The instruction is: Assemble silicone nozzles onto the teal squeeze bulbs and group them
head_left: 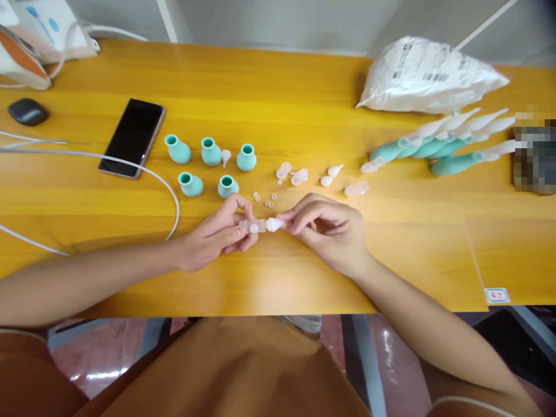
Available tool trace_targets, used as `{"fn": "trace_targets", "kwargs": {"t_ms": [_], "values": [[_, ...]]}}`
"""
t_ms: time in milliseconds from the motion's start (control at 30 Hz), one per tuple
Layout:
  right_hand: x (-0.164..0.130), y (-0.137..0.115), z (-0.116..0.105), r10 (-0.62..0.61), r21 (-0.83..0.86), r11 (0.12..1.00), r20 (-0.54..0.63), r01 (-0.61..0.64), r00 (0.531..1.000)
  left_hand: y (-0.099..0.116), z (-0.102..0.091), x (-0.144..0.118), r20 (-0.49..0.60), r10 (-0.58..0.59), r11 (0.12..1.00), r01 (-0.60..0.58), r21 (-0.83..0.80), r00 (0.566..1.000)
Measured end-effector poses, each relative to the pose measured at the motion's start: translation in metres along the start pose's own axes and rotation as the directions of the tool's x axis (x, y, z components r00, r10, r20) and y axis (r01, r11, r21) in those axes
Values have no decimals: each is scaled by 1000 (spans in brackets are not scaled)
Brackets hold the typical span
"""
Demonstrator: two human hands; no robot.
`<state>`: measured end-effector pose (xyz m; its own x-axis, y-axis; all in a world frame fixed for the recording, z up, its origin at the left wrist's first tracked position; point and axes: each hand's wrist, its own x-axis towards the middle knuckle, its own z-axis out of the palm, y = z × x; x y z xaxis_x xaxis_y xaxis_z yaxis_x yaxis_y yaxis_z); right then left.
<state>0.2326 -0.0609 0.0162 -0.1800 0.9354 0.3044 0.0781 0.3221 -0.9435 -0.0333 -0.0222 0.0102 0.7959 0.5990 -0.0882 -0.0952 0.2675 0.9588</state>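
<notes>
My left hand (pixel 226 230) pinches a translucent plastic connector (pixel 256 226) between thumb and fingers. From the right, my right hand (pixel 325 227) grips a small white cone-shaped nozzle (pixel 274 224), its wide end facing the connector and very close to it; I cannot tell whether they touch. Just beyond the hands lie several tiny translucent rings (pixel 269 204). Translucent round caps (pixel 299 176) and small white teardrop-shaped pieces (pixel 333 171) rest farther back. Several teal squeeze bulbs (pixel 211 152) stand or lean behind my left hand, with a white funnel-shaped piece (pixel 226 157) among them.
Teal bulbs fitted with long pale nozzles (pixel 456 163) lie at the right, below a white plastic bag (pixel 430 78). A phone (pixel 132 138), a black mouse (pixel 28 112) and a looping white cable (pixel 177 202) occupy the left of the wooden table (pixel 269 278).
</notes>
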Motion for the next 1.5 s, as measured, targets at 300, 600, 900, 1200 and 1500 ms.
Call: {"fn": "trace_targets", "kwargs": {"t_ms": [300, 600, 900, 1200, 1500], "values": [[1, -1, -1, -182, -202, 963, -6, 177, 983, 2, 0, 2, 71, 22, 999, -19, -38, 997], [0, -6, -4, -298, -334, 895, 43, 295, 954, 4, -1, 1, 94, 14, 1000, -11, -28, 995], [-4, -5, -6, -325, -421, 846, 80, 328, 942, -4, 2, -1, 108, 105, 991, -113, 76, 989], [-5, -3, -7, -319, -455, 828, 96, 327, 943, -8, 5, -3, 86, 125, 973, -139, 183, 988], [-1, 2, -13, -336, -476, 795, 170, 376, 926, -15, 5, -8, 37, 174, 912, -176, 372, 984]]}}
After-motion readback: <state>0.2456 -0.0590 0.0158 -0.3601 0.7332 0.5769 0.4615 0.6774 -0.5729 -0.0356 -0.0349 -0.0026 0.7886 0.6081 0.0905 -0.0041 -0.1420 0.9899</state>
